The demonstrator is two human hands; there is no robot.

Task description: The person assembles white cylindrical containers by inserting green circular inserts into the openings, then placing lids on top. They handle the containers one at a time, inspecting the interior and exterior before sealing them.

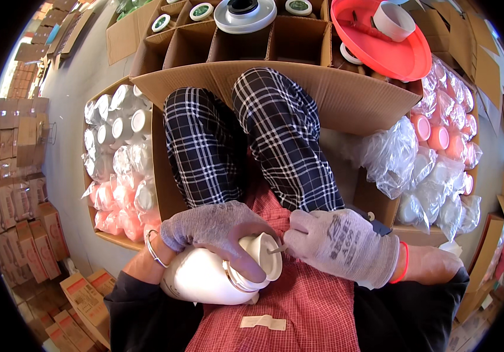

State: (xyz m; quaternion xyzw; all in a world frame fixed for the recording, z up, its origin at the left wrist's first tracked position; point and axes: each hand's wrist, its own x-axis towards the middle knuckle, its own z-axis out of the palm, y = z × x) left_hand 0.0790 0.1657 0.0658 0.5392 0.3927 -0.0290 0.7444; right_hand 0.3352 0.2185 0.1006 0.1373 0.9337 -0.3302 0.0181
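My left hand [222,232], in a grey glove, is wrapped round the neck end of a white flask [196,278]. The flask lies on its side across my lap, its body under my left forearm and its wide, cup-like white mouth piece [269,258] facing right. My gloved right hand [340,243] is closed, gripping a thin metal rod [277,250] whose tip reaches to the rim of that mouth piece. The rest of the rod is hidden in my fingers, so its kind does not show. A red checked apron [299,299] lies beneath both hands.
Ahead of my knees stands a divided cardboard box [234,73] with white-capped bottles, stacked white lids [246,26] and a red tray [375,50] on top. Bagged pink and white parts fill boxes at left [125,240] and right [440,141]. Stacked cartons [23,199] line the far left.
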